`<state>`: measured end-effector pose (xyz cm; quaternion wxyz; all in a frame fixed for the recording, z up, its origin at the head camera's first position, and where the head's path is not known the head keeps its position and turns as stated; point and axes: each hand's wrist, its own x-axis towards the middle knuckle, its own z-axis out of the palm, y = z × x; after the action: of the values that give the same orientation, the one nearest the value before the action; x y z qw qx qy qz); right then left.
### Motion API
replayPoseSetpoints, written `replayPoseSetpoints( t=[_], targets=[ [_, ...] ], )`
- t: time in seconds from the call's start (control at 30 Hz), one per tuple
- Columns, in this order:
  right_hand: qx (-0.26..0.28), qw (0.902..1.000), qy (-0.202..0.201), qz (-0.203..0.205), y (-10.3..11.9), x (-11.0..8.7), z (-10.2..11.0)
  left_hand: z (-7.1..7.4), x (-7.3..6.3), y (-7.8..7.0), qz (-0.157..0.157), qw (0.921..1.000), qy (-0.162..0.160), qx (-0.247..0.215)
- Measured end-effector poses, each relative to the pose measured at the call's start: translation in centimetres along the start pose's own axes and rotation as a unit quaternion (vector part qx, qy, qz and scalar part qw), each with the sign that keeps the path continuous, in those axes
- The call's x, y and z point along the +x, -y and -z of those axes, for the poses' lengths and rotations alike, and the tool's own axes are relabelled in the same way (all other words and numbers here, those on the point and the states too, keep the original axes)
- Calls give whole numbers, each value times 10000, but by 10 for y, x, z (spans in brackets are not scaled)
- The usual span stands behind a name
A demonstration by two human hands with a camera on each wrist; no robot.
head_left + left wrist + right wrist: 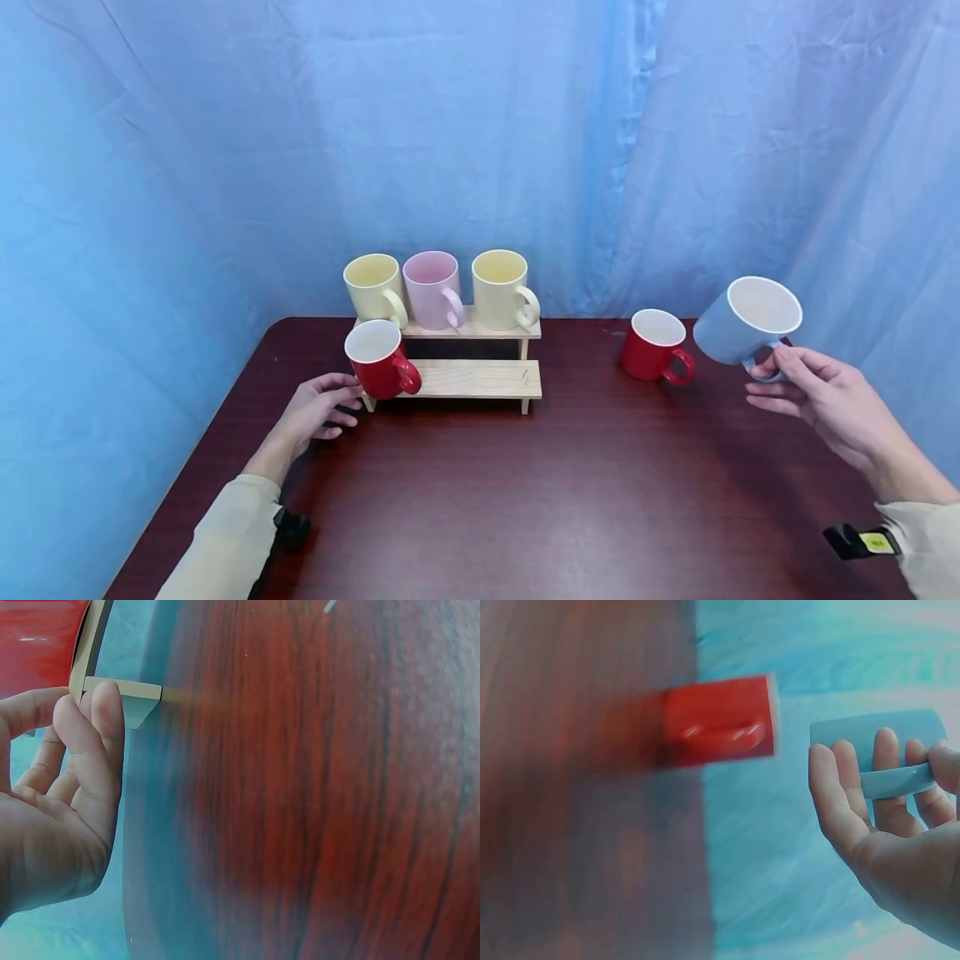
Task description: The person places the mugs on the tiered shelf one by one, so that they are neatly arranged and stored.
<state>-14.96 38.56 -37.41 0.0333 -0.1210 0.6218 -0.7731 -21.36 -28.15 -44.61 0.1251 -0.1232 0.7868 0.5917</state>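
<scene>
My right hand (836, 400) holds a light blue mug (722, 331) by its handle, up off the table and tilted, with the white inside showing. In the right wrist view, fingers curl about the mug's handle (896, 782). At the left end of the rack's lower shelf (476, 380) sits a red mug (377, 375), its handle to the right. Beside that end is my left hand (318, 410), fingers loosely bent and not wrapped round the mug. Its fingertips are close to the shelf edge in the left wrist view; whether they touch I cannot tell.
On the rack's upper shelf (442, 332) stand a yellow mug (372, 293), a pink mug (429, 293) and another yellow mug (497, 293). A second red mug (648, 354) stands on the dark wooden table (525, 508), left of the blue mug. Blue curtains (480, 150) hang behind.
</scene>
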Motion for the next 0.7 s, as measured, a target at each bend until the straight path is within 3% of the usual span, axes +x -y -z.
replayPoseSetpoints(
  t=[0.3,0.5,0.7],
  targets=[
    [-502,9945,914,24,20,8,-59,-1,1,-1,-25,10000,-37,-89],
    [-1218,9869,1046,-171,16,19,-100,-1,0,0,-13,9999,-88,-74],
    [-1190,9820,1408,-423,2,30,-138,-2,-1,0,-29,9999,-120,-40]
  ],
)
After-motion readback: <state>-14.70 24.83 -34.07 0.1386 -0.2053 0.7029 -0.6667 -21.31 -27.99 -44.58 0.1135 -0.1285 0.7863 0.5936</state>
